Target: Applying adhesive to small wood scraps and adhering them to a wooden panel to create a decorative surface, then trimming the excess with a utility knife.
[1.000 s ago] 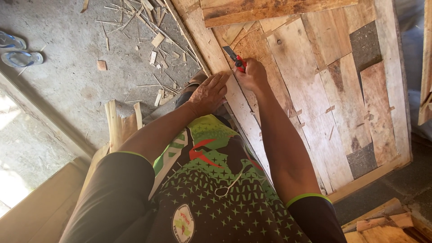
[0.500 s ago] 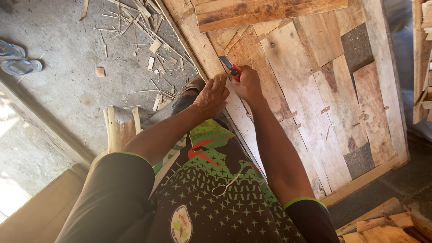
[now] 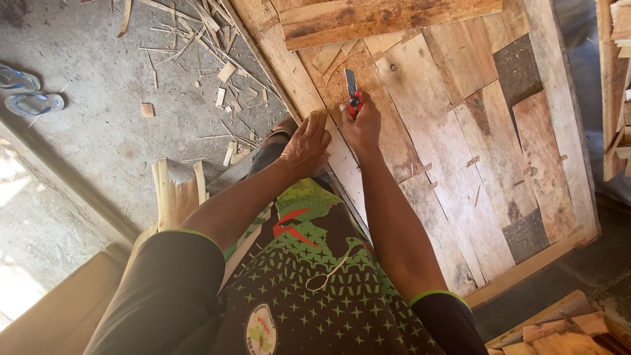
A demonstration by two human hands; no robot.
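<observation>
On the wooden panel point(image 3: 460, 131), right hand point(image 3: 361, 125) has pushed the knife point(image 3: 351, 89) forward.

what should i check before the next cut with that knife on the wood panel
1. Grip on the utility knife: ok, the right hand is closed round its red handle.
2. Blade out: ok, the blade shows, pointing away from the body.
3. Left hand out of the blade's line: ok, it rests flat on the panel's edge strip, beside and behind the blade.
4. Wood panel lying steady: cannot tell, though it lies flat on the floor.
5. Loose plank ahead of the blade: not ok, it lies across the panel's top in the knife's line.
6. Offcuts on the concrete floor: not ok, scattered close by.
</observation>
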